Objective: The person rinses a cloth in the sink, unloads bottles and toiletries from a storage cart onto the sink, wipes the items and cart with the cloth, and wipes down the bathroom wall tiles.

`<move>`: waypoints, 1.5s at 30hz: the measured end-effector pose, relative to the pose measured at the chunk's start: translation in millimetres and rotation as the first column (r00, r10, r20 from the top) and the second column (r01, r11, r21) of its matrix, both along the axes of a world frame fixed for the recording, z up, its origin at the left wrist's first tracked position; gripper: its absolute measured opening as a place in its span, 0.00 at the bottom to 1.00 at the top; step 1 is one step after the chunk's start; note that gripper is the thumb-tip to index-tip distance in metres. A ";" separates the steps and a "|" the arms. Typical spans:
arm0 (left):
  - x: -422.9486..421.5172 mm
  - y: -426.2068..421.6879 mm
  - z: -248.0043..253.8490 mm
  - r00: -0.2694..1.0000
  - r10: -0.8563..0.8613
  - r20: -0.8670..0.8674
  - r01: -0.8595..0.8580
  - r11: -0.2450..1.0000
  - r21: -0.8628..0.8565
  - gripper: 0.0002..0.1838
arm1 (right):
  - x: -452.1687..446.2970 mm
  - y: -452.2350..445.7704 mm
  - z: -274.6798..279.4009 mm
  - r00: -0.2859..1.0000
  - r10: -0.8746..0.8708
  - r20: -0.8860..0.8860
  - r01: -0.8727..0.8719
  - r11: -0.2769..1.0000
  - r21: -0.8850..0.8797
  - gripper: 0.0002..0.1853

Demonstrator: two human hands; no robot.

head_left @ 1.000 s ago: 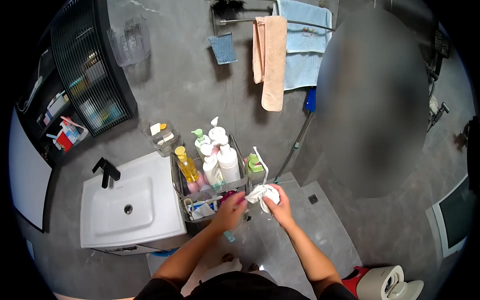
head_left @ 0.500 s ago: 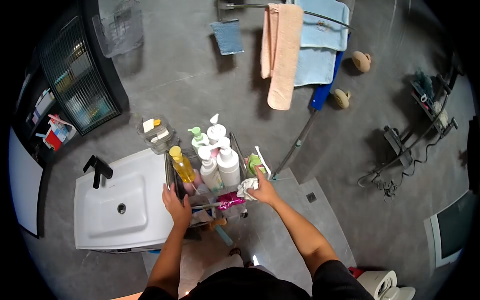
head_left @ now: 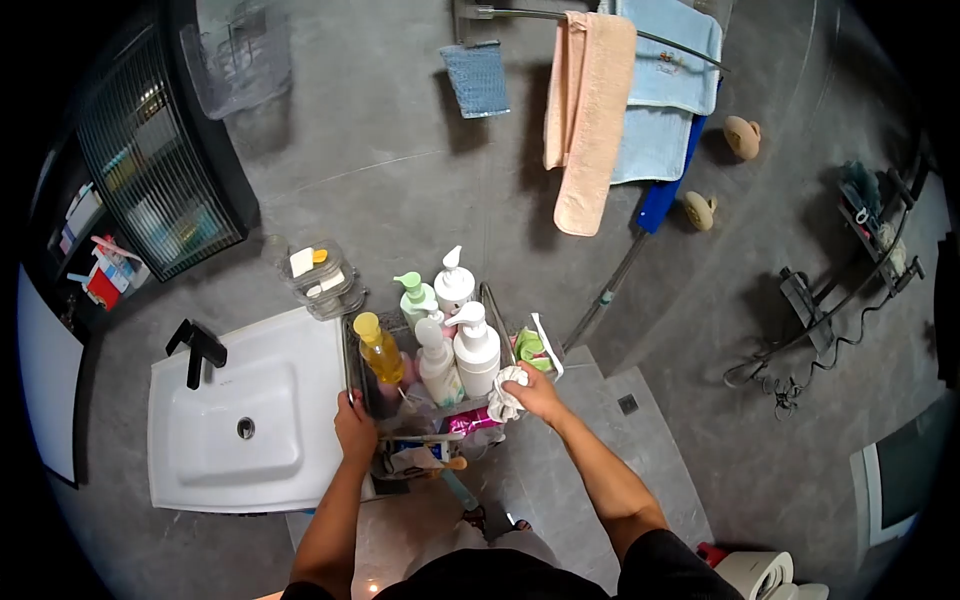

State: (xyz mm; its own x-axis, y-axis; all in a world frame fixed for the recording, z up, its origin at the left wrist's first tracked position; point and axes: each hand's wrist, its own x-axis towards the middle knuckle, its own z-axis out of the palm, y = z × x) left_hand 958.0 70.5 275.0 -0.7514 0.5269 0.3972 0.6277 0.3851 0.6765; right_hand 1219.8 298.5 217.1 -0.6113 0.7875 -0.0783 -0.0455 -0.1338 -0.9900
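Observation:
A clear-sided storage rack (head_left: 354,350) stands beside the sink, filled with pump bottles. My left hand (head_left: 356,430) is closed at its front left corner, fingers curled over the edge. In my right hand (head_left: 541,396) is a crumpled white cloth (head_left: 508,398), pressed near the rack's front right corner. Inside stand a yellow bottle (head_left: 381,352), a green-topped bottle (head_left: 416,296) and several white pump bottles (head_left: 477,360). A magenta packet (head_left: 468,421) and small toiletries fill the front compartment. Right of the bottles is a green-and-white packet (head_left: 530,347).
The white sink (head_left: 320,385) with a black faucet (head_left: 197,350) lies to the left. A clear soap holder (head_left: 335,295) is on the wall behind it. Towels (head_left: 590,120) hang from a bar above, and a blue-and-grey pole (head_left: 615,280) leans to the right.
My left hand has gone from spread fingers to curled at the rack's corner. My right hand, with the cloth, sits slightly lower against the rack, its index finger now drawn in.

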 end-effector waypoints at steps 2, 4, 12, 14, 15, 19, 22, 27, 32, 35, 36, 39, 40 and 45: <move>1.0 0.3 3.6 0.999 -0.031 -0.008 0.031 0.999 0.007 0.08 | 4.1 -1.3 -11.4 0.996 -0.064 0.059 0.057 0.992 0.113 0.35; 1.9 0.2 2.4 0.999 -0.051 0.001 0.051 0.999 -0.004 0.07 | 12.8 -1.2 -22.8 0.978 -0.089 0.189 0.048 0.975 0.215 0.33; 43.1 5.1 -0.1 0.987 -0.159 -0.017 0.159 0.987 -0.002 0.06 | 65.8 -16.9 -17.3 0.984 -0.172 0.045 0.165 0.978 0.131 0.19; 61.5 9.3 6.5 0.985 -0.164 0.051 0.167 0.984 -0.060 0.06 | 87.1 -20.7 -14.8 0.980 -0.193 0.055 0.184 0.974 0.130 0.17; 67.6 12.3 6.0 0.981 -0.187 0.048 0.190 0.980 -0.053 0.06 | 97.1 -25.6 -14.5 0.975 -0.216 0.055 0.209 0.971 0.120 0.16; 85.7 29.2 -2.4 0.964 -0.265 0.031 0.267 0.961 -0.070 0.07 | 141.9 -38.9 -7.8 0.969 -0.243 0.036 0.241 0.969 0.056 0.13; 112.5 50.1 -2.3 0.942 -0.325 0.082 0.332 0.937 -0.107 0.08 | 179.4 -48.9 -3.1 0.945 -0.324 0.036 0.322 0.946 0.050 0.10; 163.7 81.7 -10.7 0.878 -0.470 0.085 0.477 0.871 -0.113 0.09 | 246.8 -64.0 -7.6 0.871 -0.480 0.100 0.476 0.877 0.063 0.10; 232.7 108.0 -4.0 0.796 -0.585 0.157 0.606 0.774 -0.185 0.09 | 317.6 -77.4 -34.0 0.743 -0.660 0.115 0.656 0.751 0.072 0.11; 273.5 122.6 -3.7 0.721 -0.666 0.189 0.692 0.706 -0.153 0.09 | 360.1 -91.5 -29.7 0.710 -0.694 0.120 0.694 0.718 0.042 0.13; 285.8 126.0 -4.9 0.690 -0.697 0.197 0.723 0.679 -0.128 0.09 | 373.3 -96.1 -32.4 0.680 -0.722 0.131 0.724 0.689 0.039 0.14; 315.8 146.6 -32.0 0.599 -0.785 0.160 0.800 0.598 -0.061 0.07 | 410.4 -108.1 -43.4 0.608 -0.781 0.141 0.783 0.620 0.056 0.14; 326.8 151.2 -36.6 0.582 -0.795 0.169 0.812 0.580 -0.064 0.07 | 422.6 -112.9 -45.0 0.592 -0.795 0.135 0.796 0.603 0.055 0.14; 376.1 168.8 -55.7 0.518 -0.832 0.200 0.855 0.512 -0.082 0.07 | 463.8 -136.0 -50.0 0.514 -0.851 0.109 0.852 0.521 0.052 0.12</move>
